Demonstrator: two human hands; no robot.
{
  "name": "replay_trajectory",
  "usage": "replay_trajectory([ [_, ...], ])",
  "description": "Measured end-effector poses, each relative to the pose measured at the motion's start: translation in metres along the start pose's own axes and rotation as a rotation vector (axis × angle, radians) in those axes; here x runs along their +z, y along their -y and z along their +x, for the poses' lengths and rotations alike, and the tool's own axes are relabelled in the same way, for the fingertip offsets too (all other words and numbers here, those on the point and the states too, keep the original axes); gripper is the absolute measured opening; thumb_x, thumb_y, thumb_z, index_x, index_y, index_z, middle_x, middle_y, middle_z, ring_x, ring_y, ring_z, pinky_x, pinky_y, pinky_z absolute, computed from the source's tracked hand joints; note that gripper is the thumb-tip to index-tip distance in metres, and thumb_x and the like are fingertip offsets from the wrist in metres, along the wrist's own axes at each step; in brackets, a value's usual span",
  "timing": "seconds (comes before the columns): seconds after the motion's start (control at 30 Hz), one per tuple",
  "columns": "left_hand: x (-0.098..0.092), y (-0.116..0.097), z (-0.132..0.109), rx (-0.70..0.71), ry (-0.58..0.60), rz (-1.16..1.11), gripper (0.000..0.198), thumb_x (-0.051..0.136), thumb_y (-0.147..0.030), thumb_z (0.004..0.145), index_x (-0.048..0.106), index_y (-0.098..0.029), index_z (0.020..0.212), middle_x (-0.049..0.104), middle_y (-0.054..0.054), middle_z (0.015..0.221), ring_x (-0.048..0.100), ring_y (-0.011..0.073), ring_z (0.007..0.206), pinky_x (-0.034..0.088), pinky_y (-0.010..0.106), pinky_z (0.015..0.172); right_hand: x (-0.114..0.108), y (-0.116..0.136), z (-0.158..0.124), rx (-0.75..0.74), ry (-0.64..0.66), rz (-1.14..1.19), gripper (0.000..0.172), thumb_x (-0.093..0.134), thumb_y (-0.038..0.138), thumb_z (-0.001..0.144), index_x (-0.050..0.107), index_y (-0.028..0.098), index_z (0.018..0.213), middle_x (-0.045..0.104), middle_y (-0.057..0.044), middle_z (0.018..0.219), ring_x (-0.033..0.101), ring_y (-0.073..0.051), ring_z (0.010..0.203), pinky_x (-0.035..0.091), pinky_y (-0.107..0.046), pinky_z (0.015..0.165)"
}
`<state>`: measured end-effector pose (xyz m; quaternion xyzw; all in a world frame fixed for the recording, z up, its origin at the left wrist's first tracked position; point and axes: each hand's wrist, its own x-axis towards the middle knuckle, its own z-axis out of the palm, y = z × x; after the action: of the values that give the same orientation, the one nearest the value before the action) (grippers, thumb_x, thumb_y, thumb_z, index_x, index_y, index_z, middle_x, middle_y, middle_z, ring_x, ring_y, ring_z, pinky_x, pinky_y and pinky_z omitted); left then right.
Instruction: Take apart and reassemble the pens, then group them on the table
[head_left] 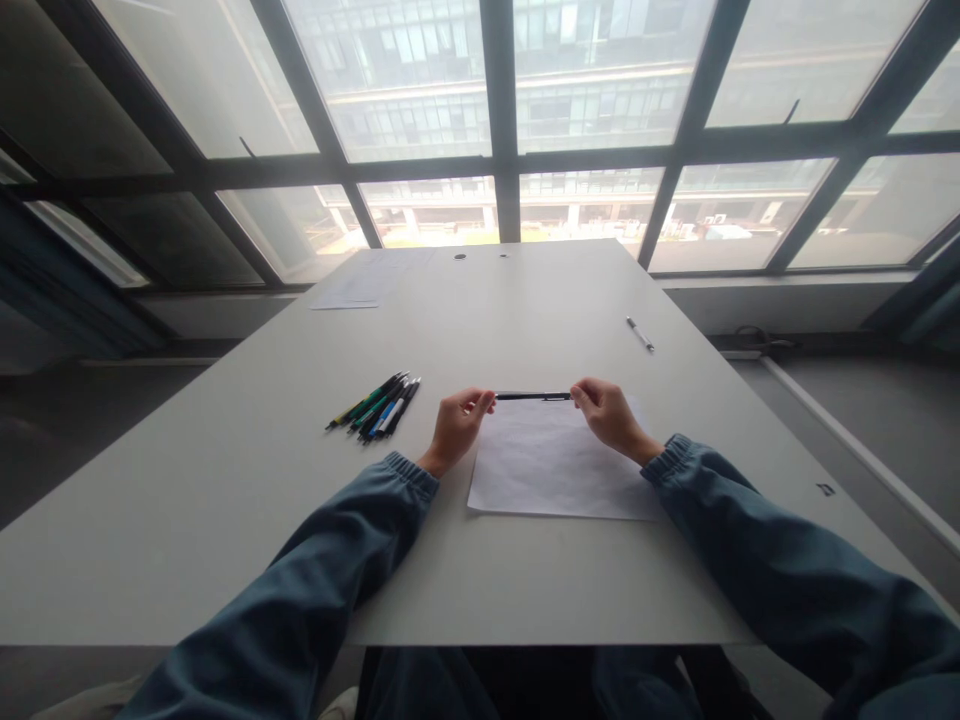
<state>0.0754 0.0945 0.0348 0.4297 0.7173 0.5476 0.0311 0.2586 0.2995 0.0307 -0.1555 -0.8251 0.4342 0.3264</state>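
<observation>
A black pen is stretched level between my two hands, above the far edge of a white sheet of paper. My left hand pinches its left end between thumb and fingers. At the other end, near the clip, my right hand pinches it the same way. Both pen tips are partly hidden by the fingers. To the left of my left hand lies a loose pile of pens, mostly black, with green, blue, white and yellow parts.
A single white and black pen lies toward the table's right edge. Printed sheets rest at the far left of the white table. A small dark object sits near the right edge. Large windows stand behind.
</observation>
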Motion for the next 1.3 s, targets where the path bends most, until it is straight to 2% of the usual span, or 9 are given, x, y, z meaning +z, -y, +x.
replay_trajectory([
  [0.57, -0.0018, -0.0061, -0.0022, 0.014, 0.027, 0.041, 0.042, 0.058, -0.049, 0.094, 0.070, -0.017, 0.070, 0.071, 0.005, 0.067, 0.067, 0.0173, 0.066, 0.049, 0.026, 0.065, 0.0035, -0.0030, -0.0034, -0.065, -0.045, -0.067, 0.035, 0.049, 0.042, 0.097, 0.057, 0.019, 0.071, 0.054, 0.000, 0.062, 0.046, -0.014, 0.060, 0.035, -0.028, 0.059],
  [1.3, -0.0006, -0.0064, -0.0014, 0.013, 0.030, 0.038, 0.047, 0.055, -0.052, 0.095, 0.063, -0.018, 0.064, 0.063, 0.002, 0.058, 0.060, 0.0149, 0.057, 0.045, 0.025, 0.058, 0.0048, -0.0040, -0.0044, -0.055, -0.057, -0.065, 0.041, 0.047, 0.048, 0.099, 0.057, 0.020, 0.071, 0.051, 0.001, 0.060, 0.045, -0.014, 0.058, 0.035, -0.029, 0.059],
])
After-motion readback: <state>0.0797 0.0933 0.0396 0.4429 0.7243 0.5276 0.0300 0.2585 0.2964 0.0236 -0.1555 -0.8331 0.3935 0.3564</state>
